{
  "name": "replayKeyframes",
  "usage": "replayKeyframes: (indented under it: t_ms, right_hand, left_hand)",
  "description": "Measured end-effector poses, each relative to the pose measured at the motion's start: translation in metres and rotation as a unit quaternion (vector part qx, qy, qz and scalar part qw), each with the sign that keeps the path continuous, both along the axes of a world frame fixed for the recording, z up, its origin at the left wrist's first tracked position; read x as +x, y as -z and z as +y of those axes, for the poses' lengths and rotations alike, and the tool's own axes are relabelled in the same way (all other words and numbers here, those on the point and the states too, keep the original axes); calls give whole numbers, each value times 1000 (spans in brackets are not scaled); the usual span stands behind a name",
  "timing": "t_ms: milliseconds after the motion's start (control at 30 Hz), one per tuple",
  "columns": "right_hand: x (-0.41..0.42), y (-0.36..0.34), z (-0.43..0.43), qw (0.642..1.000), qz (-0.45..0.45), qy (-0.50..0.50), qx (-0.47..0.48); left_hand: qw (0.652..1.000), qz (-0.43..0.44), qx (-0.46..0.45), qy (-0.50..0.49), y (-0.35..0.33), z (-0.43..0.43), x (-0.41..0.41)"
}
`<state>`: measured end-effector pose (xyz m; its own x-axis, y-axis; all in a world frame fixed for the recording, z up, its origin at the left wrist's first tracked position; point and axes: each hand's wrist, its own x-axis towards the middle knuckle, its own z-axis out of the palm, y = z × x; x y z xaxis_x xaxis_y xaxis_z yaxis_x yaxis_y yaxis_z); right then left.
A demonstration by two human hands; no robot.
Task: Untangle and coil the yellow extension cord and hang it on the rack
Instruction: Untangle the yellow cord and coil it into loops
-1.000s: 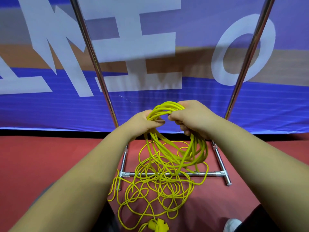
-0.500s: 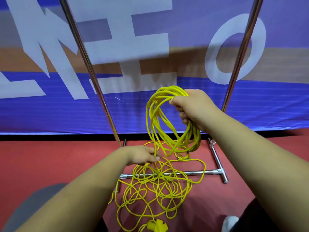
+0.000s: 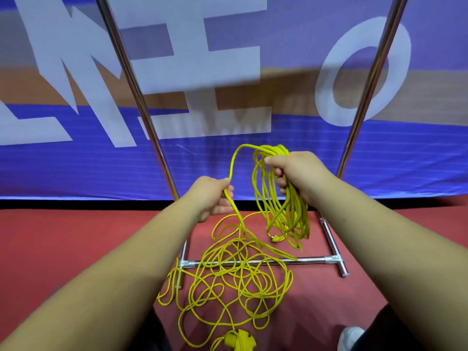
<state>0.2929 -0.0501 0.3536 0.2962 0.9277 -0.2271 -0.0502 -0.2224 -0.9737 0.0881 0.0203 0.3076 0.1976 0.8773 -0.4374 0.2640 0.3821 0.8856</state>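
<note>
The right hand (image 3: 296, 173) is gripping a bundle of looped, round yellow cord (image 3: 276, 198); the left hand (image 3: 212, 196) is pinching one strand, the rest tangling over the shiny metal rack (image 3: 253, 262) base.

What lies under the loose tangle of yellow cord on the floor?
The tangled cord lies across the rack's bottom bar and red floor. Cord loops cover parts of the bar.
</note>
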Motion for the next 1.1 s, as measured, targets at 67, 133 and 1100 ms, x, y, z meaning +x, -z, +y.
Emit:
replayKeyframes:
  t_ms: [67,133,1100]
  right_hand:
    - [-2,9,2,999,10,-21,-31]
    - [-6,15,3,997,15,-51,-47]
    - [-24,10,4,995,94,-19,30]
  left_hand:
    - [997,-64,-27,-12,-14,1,0]
    - [987,-143,-68,-29,-24,2,-1]
    - [902,184,106,377,36,-21,11]
